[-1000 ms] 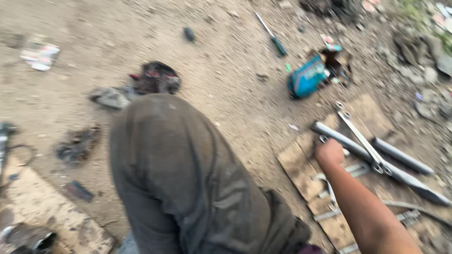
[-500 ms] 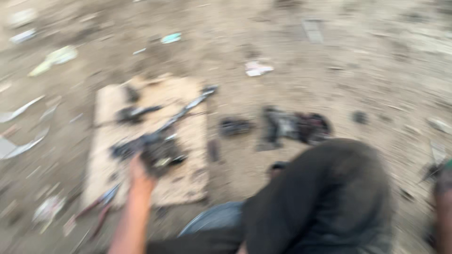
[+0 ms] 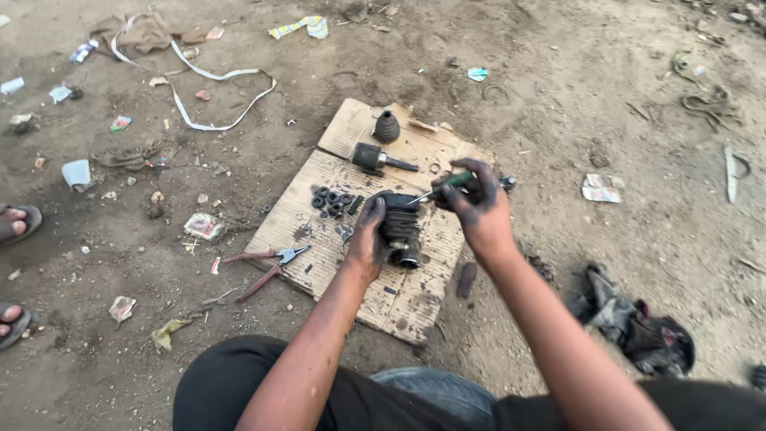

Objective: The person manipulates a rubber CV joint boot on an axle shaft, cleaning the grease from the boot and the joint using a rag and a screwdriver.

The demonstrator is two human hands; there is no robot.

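— What did the left hand (image 3: 369, 239) have?

— Its fingers were wrapped around a black, greasy cylindrical part (image 3: 401, 230), which stood about in the middle of the cardboard sheet (image 3: 399, 299), resting on it. The hand itself was blackened with grease.

— And the right hand (image 3: 476, 206)?

— Closed on a screwdriver with a green handle (image 3: 444, 185). The hand sat just past the cardboard's right edge, and the metal tip pointed left, reaching the top of the black part.

— What else lay on the cardboard?

— Toward its far end, a black rubber boot (image 3: 387, 127), cone-shaped and upright. Just nearer than that, a dark metal joint with a short shaft (image 3: 380, 159) lying on its side. Left of the black part, a cluster of small dark rings and bearings (image 3: 332, 202).

— Any tools?

— Red-handled pliers (image 3: 267, 264) lay at the cardboard's left edge, jaws on the sheet and handles out over the dirt.

— And off the cardboard?

— A heap of dark rags (image 3: 638, 323) well to its right on the dirt. A white strap (image 3: 209, 94) curled on the ground beyond its far left corner. Far to the left, another person's sandalled feet (image 3: 16, 223) showed at the frame's edge.
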